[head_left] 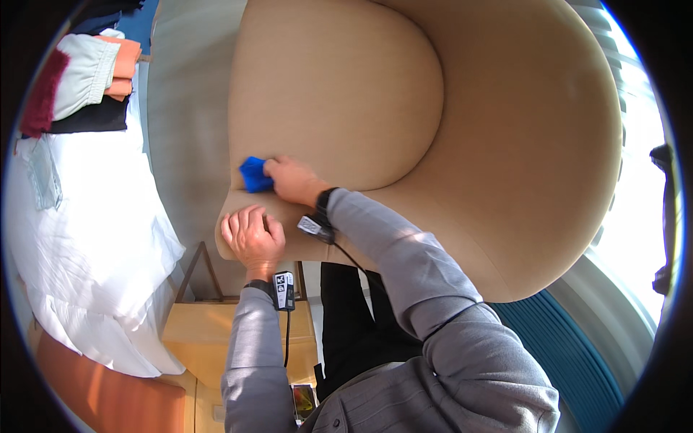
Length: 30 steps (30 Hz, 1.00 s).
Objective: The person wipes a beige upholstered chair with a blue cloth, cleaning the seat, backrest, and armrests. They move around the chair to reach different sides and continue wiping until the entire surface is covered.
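A tan upholstered armchair (335,86) fills the middle of the head view, its seat cushion ringed by a rounded back and arm. My right hand (295,177) grips a blue cloth (254,174), slightly blurred, at the near front corner of the seat. The cloth lies against the seat close to the seam with the armrest (295,216). On the front end of that armrest rests my left hand (254,235), holding nothing, with its fingers bent and its thumb apart. Each wrist wears a dark band with a small cabled device.
At left is a bed with white bedding (97,233) and a stack of folded clothes (81,81). A clear plastic bag (44,176) lies on the bedding. Light wooden furniture (238,330) stands below my left hand. A bright window (636,162) and teal ribbed panel (557,352) are at right.
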Each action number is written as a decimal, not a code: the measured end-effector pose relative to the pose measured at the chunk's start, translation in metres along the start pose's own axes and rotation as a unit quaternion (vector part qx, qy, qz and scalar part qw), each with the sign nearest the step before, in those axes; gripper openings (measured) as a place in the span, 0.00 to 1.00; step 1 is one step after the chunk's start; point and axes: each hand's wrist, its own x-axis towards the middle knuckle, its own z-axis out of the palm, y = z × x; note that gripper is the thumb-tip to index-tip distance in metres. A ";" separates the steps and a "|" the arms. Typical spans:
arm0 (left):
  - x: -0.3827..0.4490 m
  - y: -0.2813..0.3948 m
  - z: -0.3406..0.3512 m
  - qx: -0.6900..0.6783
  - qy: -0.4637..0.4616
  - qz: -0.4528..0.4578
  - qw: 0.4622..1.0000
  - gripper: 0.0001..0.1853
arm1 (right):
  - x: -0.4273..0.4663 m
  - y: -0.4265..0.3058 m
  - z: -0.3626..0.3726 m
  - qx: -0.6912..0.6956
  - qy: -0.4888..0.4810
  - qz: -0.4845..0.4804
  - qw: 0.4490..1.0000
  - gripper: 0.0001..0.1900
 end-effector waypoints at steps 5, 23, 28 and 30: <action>0.002 0.002 -0.001 0.001 0.007 0.005 1.000 0.08 | -0.088 0.090 -0.047 -0.012 0.099 0.240 0.966 0.14; -0.002 -0.001 -0.002 0.009 -0.080 -0.019 0.997 0.12 | -0.015 0.293 -0.227 -0.254 0.262 0.466 0.806 0.17; -0.008 -0.003 0.001 0.014 -0.093 -0.025 0.995 0.14 | 0.105 0.188 -0.196 -0.442 0.282 0.175 0.834 0.14; -0.010 -0.004 0.002 0.014 -0.090 -0.025 0.996 0.14 | 0.127 0.119 -0.139 -0.275 0.388 0.017 0.879 0.20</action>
